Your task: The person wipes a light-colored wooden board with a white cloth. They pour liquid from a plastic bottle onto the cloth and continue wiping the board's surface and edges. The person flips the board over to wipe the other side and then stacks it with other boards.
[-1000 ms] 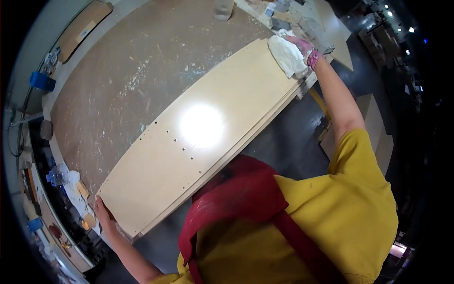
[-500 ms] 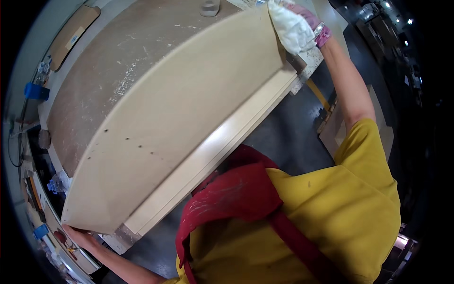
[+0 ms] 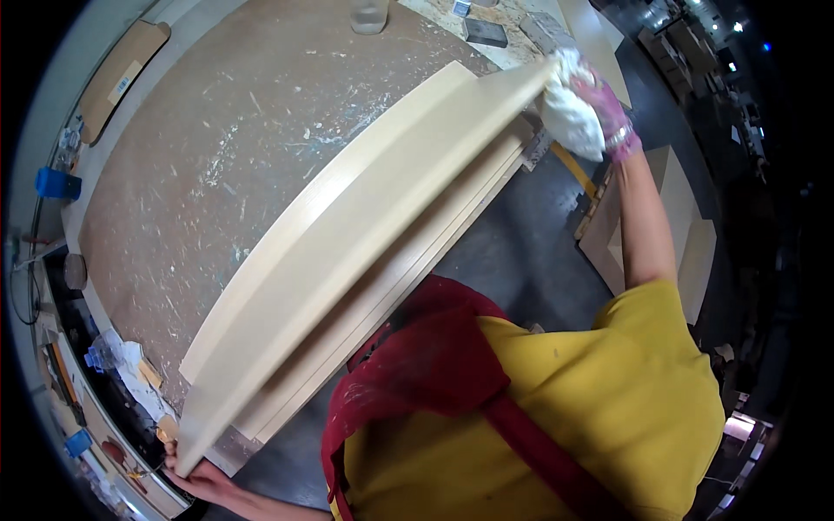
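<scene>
A long, pale wooden panel [image 3: 365, 204] is tilted steeply up over the bench, its near edge raised. My left hand [image 3: 204, 482] is closed around its near-left end, fingers partly hidden at the corner. At the far-right end, my right hand [image 3: 605, 108], in a pink-stained glove, clutches a white cloth [image 3: 572, 117] against the panel's corner. Beneath and beyond lies a second pale board [image 3: 300, 208] with a curved far edge. Along the near side runs another pale wooden strip [image 3: 287, 404] with a lengthwise groove.
The brown, paint-flecked round bench top [image 3: 165, 226] stretches out to the left. A clear jar [image 3: 369, 16] and a dark grey block [image 3: 485, 33] stand at the far side. A blue container [image 3: 59, 183] sits at the left rim. Wooden pieces [image 3: 656, 217] lie on the floor at right.
The panel has tipped from showing its broad face with small holes to nearly edge-on, uncovering the board beneath. My right hand has come nearer and right with the cloth; my left hand has moved nearer.
</scene>
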A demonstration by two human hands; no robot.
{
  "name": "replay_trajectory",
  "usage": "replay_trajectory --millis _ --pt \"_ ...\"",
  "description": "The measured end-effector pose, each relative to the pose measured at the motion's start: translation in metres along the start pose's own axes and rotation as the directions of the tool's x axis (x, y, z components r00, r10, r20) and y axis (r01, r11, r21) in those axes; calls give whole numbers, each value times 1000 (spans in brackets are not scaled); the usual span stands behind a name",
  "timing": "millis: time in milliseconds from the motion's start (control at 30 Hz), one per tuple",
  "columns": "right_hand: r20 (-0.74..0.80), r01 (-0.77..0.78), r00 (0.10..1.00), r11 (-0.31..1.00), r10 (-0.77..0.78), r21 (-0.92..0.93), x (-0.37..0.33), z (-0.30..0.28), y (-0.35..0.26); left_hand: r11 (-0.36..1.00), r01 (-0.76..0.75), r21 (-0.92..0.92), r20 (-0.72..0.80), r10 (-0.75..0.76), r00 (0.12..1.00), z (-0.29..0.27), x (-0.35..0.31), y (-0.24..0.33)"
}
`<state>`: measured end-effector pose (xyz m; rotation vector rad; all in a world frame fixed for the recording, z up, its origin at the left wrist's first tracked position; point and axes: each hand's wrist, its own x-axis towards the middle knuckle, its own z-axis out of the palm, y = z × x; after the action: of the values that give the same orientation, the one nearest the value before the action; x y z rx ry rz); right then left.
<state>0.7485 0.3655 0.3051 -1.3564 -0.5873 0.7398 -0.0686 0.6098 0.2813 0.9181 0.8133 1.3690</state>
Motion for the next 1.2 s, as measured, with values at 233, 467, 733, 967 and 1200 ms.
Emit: replay_trajectory --millis 233,467,733,967,1200 --pt "-97 -65 991 956 96 285 -76 -7 65 953 212 215 -515 -74 854 40 -72 -32" --pt "-368 -144 929 901 -19 -409 -74 -58 103 -388 -67 919 85 31 996 -20 -59 -32" --pt "68 163 940 263 -336 -951 -60 69 30 11 -419 908 419 35 907 169 32 -107" --pt "636 658 744 390 -205 -644 -100 271 149 72 -668 740 666 -209 716 308 45 -242" --pt "-9 49 961 203 -277 -978 16 -36 94 0 -715 699 699 -209 684 312 43 -244"
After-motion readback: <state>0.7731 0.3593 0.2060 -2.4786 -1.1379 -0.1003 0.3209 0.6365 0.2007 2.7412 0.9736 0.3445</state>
